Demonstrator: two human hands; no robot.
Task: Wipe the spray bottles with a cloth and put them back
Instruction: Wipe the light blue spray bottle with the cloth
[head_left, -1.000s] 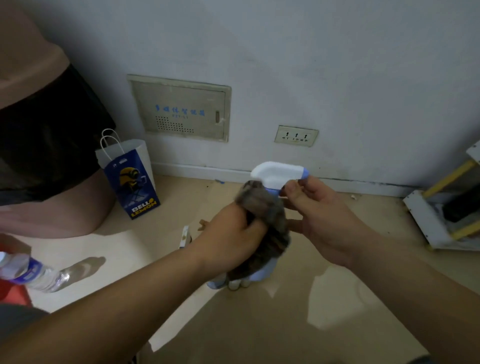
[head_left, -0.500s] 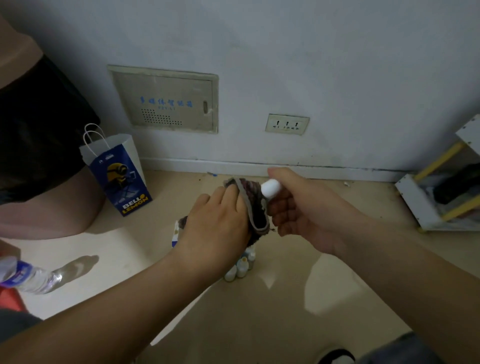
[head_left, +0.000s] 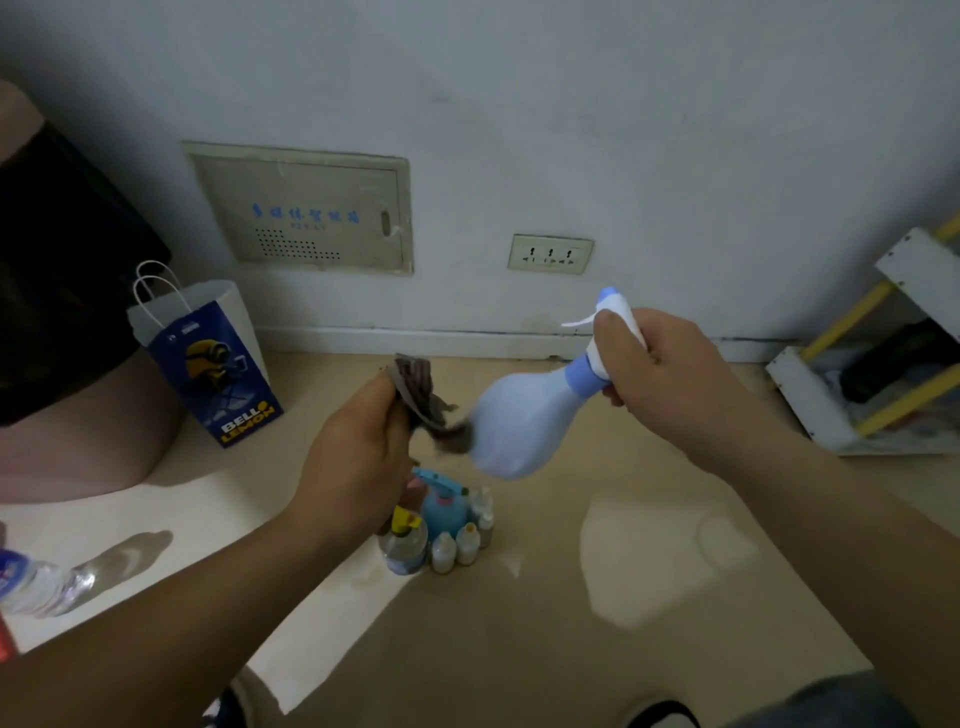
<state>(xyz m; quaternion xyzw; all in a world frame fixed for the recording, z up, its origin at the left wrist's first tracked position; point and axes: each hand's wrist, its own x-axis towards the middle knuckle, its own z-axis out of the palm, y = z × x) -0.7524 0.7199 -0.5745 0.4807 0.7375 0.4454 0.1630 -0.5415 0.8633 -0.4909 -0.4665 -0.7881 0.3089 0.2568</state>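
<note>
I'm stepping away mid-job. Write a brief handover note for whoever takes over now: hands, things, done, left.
Left hand grips the brown striped cloth.
Right hand grips the pale blue plastic spray bottle by its white trigger head, tilted in the air; the cloth's loose end appears to touch its body.
The teal spray bottle and small dropper bottles stand clustered on the floor below.
Done: bottle lifted, cloth at its body.
Left: finish wiping, set it back by the cluster; whether the teal one is wiped cannot be told.
</note>
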